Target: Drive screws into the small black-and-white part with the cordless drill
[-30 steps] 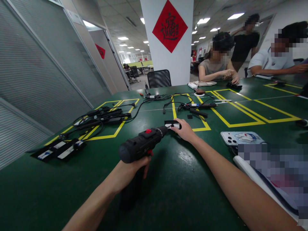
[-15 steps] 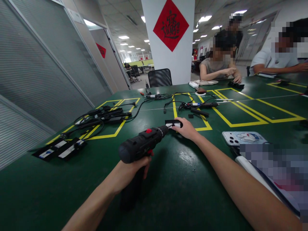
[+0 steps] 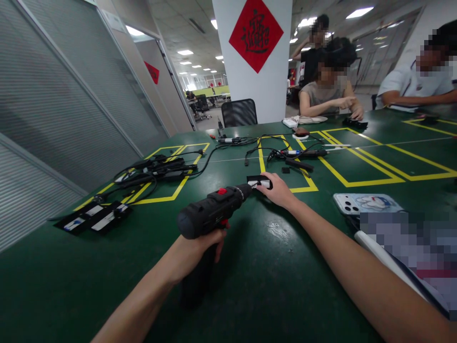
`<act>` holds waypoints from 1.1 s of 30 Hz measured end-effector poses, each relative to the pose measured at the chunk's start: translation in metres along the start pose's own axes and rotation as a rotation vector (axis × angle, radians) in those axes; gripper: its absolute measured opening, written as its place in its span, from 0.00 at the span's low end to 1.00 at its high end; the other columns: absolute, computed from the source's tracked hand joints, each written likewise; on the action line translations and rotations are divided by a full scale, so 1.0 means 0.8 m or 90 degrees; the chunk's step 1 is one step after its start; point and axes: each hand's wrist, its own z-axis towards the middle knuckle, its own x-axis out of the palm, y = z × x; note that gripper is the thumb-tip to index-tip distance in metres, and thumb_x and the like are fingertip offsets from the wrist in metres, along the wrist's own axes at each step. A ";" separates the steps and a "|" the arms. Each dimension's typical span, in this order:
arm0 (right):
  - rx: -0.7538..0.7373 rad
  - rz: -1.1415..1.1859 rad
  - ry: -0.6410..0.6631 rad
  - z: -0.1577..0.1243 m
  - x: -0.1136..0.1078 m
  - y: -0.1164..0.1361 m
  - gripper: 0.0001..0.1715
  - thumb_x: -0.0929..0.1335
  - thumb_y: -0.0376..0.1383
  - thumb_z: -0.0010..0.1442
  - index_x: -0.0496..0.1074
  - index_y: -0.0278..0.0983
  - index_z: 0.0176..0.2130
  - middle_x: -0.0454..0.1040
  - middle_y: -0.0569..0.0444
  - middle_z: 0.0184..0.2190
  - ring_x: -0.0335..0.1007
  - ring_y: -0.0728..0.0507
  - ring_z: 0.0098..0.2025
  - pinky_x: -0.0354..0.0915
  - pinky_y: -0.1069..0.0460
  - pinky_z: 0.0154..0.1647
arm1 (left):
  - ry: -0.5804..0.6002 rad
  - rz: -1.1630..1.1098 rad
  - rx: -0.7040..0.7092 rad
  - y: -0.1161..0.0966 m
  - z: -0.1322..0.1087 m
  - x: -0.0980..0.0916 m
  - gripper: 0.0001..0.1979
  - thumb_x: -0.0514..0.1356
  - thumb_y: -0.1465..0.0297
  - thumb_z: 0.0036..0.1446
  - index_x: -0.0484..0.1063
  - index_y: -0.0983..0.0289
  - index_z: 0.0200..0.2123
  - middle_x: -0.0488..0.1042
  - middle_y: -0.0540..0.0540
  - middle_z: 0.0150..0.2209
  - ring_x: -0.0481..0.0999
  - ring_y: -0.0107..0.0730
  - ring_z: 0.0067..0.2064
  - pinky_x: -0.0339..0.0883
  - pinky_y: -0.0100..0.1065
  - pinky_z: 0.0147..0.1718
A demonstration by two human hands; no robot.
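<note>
A black cordless drill (image 3: 203,212) with red switches is gripped in my left hand (image 3: 205,245), its handle pointing down toward the table. The chuck points forward and right, and its tip meets a small black part with a white face (image 3: 260,182). My right hand (image 3: 279,192) pinches that part at its right end and holds it at the table. What the part is exactly cannot be made out. Whether the bit touches its surface or sits in a hole is too small to see.
Tangled black cables (image 3: 164,169) and two black-and-white flat pieces (image 3: 107,218) lie at the left. A pen-like tool (image 3: 303,153) with a cord lies beyond my right hand. A phone (image 3: 367,203) rests at the right. Two people sit across the green table (image 3: 250,286); another stands behind.
The view has shifted slightly. Both hands keep their hold, with the drill tip still at the black-and-white part. The standing person behind has moved left and raised an arm.
</note>
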 end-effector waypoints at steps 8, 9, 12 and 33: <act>-0.011 -0.013 -0.005 0.002 0.002 -0.001 0.28 0.67 0.46 0.57 0.65 0.40 0.54 0.68 0.49 0.45 0.67 0.41 0.48 0.61 0.47 0.51 | 0.001 -0.015 0.004 0.003 0.004 0.000 0.10 0.54 0.65 0.57 0.66 0.65 0.40 0.70 0.48 0.22 0.69 0.31 0.24 0.62 0.35 0.28; -0.011 -0.013 -0.005 0.002 0.002 -0.001 0.28 0.67 0.46 0.57 0.65 0.40 0.54 0.68 0.49 0.45 0.67 0.41 0.48 0.61 0.47 0.51 | 0.004 -0.016 0.008 0.004 0.004 0.000 0.10 0.54 0.65 0.57 0.66 0.65 0.39 0.70 0.48 0.21 0.69 0.31 0.24 0.62 0.35 0.28; -0.009 -0.014 -0.003 0.001 0.002 0.000 0.27 0.67 0.46 0.57 0.65 0.40 0.54 0.68 0.49 0.46 0.67 0.41 0.48 0.61 0.47 0.52 | 0.002 -0.019 0.018 0.004 0.003 0.000 0.09 0.54 0.65 0.57 0.66 0.64 0.39 0.70 0.48 0.21 0.69 0.31 0.24 0.62 0.35 0.28; -0.022 -0.035 -0.009 0.000 0.002 -0.003 0.29 0.66 0.47 0.58 0.65 0.39 0.55 0.68 0.47 0.46 0.67 0.41 0.48 0.62 0.47 0.51 | 0.006 -0.033 0.029 0.014 0.007 -0.001 0.08 0.55 0.66 0.57 0.67 0.64 0.38 0.70 0.48 0.21 0.69 0.30 0.24 0.62 0.33 0.27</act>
